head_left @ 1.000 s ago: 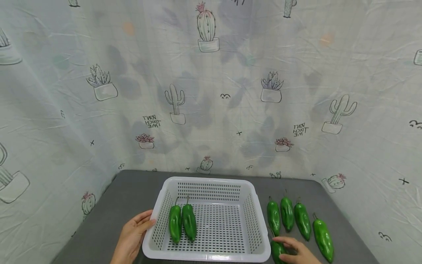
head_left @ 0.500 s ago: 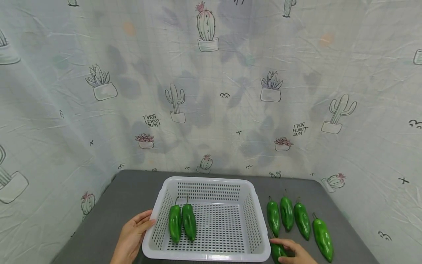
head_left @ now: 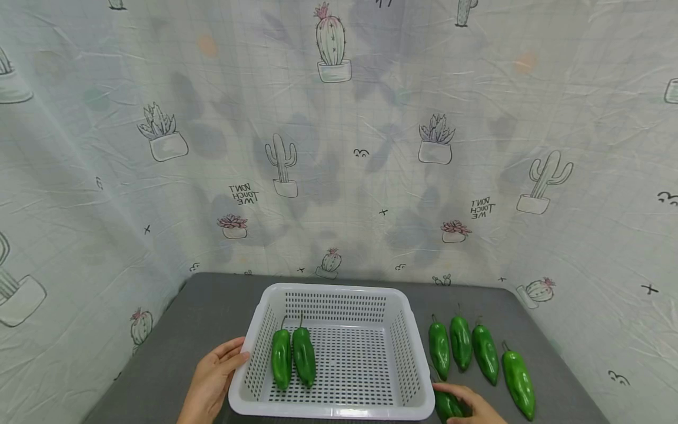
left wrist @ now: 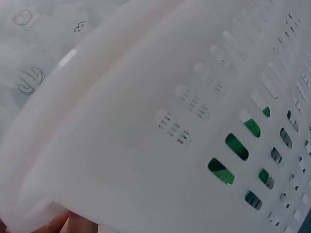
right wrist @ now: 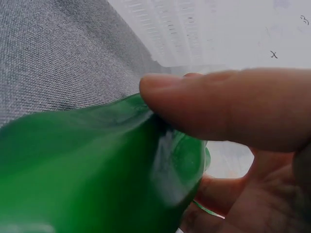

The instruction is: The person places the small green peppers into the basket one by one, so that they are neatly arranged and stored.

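Observation:
A white perforated plastic basket [head_left: 371,412] stands on the dark table. Two green peppers, one on the left [head_left: 281,359] and one beside it [head_left: 304,357], lie side by side in its left half. My left hand [head_left: 212,377] grips the basket's left rim between thumb and fingers; in the left wrist view only fingertips [left wrist: 80,224] show under the rim. Just off the basket's front right corner, my right hand [head_left: 471,406] pinches another green pepper [head_left: 447,406]. The right wrist view shows the thumb [right wrist: 218,107] pressed on that pepper [right wrist: 97,179], fingers on its far side.
Right of the basket, several more green peppers lie in a loose row, from the nearest the basket [head_left: 439,348] to the outermost one [head_left: 518,383]. The grey table [head_left: 212,306] ends at a cactus-printed curtain [head_left: 339,176] behind and on both sides.
My right hand has shifted slightly left and its fingers have closed in on the pepper. The left hand, the basket and the other peppers look unmoved.

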Tool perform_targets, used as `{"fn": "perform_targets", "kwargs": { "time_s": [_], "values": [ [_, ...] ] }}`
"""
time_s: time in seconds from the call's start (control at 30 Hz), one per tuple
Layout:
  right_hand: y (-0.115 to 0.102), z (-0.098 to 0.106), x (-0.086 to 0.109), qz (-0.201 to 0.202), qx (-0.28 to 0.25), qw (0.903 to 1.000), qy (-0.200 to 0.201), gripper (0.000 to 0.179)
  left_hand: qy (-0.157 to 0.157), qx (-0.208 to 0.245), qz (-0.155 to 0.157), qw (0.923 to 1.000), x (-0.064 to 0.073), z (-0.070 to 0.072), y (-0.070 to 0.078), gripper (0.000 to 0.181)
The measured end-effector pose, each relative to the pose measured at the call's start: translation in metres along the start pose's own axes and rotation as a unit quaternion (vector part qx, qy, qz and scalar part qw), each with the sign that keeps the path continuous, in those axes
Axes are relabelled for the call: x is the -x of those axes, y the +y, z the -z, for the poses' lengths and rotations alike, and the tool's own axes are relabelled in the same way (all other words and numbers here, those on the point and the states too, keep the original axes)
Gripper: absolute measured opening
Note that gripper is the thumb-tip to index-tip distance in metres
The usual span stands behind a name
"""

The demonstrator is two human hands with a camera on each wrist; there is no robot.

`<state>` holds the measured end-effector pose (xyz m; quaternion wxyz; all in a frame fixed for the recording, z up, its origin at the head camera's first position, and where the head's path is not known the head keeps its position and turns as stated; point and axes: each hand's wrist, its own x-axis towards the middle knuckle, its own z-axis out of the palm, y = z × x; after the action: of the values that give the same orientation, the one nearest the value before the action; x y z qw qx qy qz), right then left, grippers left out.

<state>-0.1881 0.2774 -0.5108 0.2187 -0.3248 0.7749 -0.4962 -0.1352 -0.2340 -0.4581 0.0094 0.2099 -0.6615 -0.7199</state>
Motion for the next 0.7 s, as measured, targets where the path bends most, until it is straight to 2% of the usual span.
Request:
{"fn": "perform_targets", "kwargs": {
  "time_s": [0.2,0.5,0.7],
  "values": [
    [-0.0007,-0.0007,0.0,-0.003,-0.05,0.9987,-0.012,0.045,0.0,0.002,0.002,1.0,0.0001,-0.0001,0.0005,0.064],
    [-0.0006,-0.0028,0.0018,0.006,-0.049,0.9988,0.0,0.045,0.001,0.002,-0.003,1.0,0.0001,0.0,0.0004,0.064],
    [-0.0013,-0.0032,0.0023,-0.004,-0.074,0.9972,0.001,0.047,-0.001,0.006,-0.007,1.0,0.0004,0.0005,0.0002,0.065]
  ]
}}
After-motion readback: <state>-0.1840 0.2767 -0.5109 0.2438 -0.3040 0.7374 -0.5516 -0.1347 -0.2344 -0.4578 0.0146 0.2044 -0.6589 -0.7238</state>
